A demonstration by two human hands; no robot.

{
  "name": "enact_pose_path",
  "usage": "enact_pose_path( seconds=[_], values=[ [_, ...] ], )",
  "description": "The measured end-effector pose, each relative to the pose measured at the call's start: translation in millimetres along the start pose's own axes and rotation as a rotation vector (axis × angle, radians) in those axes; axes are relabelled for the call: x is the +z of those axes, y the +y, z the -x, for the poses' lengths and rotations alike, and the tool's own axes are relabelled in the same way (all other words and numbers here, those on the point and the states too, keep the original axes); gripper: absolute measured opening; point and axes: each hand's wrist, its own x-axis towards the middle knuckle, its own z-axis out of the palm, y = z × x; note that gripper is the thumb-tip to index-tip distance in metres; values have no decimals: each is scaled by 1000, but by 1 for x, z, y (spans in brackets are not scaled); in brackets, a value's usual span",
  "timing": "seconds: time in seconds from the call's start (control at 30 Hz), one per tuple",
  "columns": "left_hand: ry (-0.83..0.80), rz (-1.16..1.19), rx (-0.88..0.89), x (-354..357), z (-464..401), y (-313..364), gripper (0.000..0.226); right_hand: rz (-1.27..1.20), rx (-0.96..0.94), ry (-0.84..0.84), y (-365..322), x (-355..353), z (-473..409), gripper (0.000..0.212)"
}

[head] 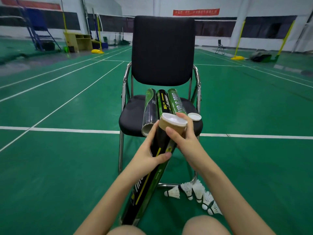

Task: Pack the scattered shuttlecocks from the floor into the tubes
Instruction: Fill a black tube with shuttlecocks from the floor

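Here, from the head view, the left hand (149,152) grips a black tube (153,168) mid-body, while the right hand (183,138) curls round its capped far end. Five shuttlecocks (194,194) lie near right on the floor (67,167); three tubes (161,106) rest on the chair (162,51).

Glossy black-and-green printed tube (149,180), its raw brown cardboard collar (171,127) matt, capped in smooth white plastic. Chair (162,51) wears matt black cloth over shiny chrome tubing. Feathered white shuttlecocks (194,192) lie on the slightly sheened green floor (67,167).
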Motion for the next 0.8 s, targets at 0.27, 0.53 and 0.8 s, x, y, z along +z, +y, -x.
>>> enact_pose_path(
  seconds=[0.27,0.53,0.8],
  values=[
    [55,330,-293,7,-32,60,71,-78,-2,161,-31,18,-19,43],
    [322,440,-237,13,-68,89,65,-131,-46,357,-69,34,-49,28],
    [381,609,-225,14,-65,84,39,-110,-69,425,-66,44,-48,41]
  ],
)
